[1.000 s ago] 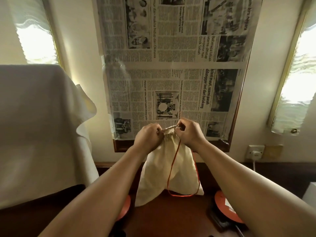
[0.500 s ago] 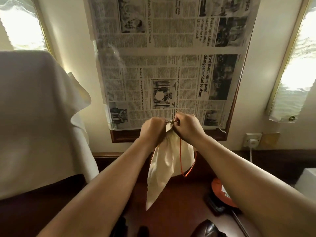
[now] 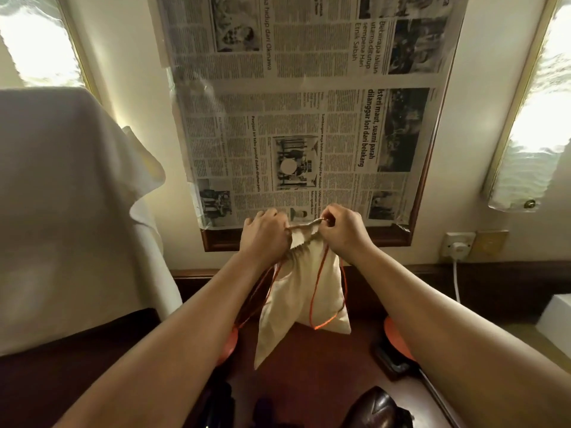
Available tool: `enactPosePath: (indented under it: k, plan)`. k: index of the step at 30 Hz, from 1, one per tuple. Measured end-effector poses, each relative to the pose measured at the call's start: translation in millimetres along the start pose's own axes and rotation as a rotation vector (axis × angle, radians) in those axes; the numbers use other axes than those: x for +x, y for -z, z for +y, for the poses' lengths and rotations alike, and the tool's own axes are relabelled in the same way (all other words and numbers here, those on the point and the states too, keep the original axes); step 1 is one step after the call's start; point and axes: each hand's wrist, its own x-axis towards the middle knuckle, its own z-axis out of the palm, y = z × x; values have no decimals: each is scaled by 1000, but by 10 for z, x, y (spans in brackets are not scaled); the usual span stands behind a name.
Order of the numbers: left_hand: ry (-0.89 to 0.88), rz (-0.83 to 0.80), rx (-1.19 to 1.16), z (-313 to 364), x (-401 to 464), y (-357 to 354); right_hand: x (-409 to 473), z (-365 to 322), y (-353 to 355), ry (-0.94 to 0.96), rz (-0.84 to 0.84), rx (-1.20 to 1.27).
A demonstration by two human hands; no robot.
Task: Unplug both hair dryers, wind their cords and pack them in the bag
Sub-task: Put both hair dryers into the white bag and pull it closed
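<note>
Above the desk [image 3: 309, 359] we are gripping the bag [image 3: 301, 299] mouth with left hand [image 3: 265, 234] and right hand [image 3: 341, 231], both clenched on it, best spreading it evenly.

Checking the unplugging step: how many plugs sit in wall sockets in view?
1: a white plug in the wall socket on the right, its white cord hanging down. Other sockets may be hidden behind the arms or the draped cloth.

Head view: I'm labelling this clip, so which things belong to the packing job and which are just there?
Job:
cloth bag
orange drawstring
left hand
right hand
wall plug
dark dryer

Just there:
newspaper
draped cloth
white box
</note>
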Motion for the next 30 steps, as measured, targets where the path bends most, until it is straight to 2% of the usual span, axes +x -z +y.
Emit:
enactPosePath:
  k: [3,5,10,14,19,24,27,30]
  plan:
    - [-18,-92,-49,123,-30,-28,-14,-43,-30,28,-66,17]
    - [35,-114,-57,187,-39,-30,-21,-58,-32,38,-86,11]
    - [91,-28,0,162,-56,-28,-60,31,38,99,48,-169]
    - [51,-39,84,162,-64,-22,-114,96,24,129,37,-356]
    - [207,-109,96,70,-78,-78,-156,283,76,2,19,-414]
    - [338,-131,-29,84,-77,-105,-155,273,67,-99,28,-256]
    - [413,-115,-306,84,-51,-146,-98,245,88,-142,-90,-123]
    - [437,-114,-536,174,-18,-176,-47,88,118,-175,-404,-4]
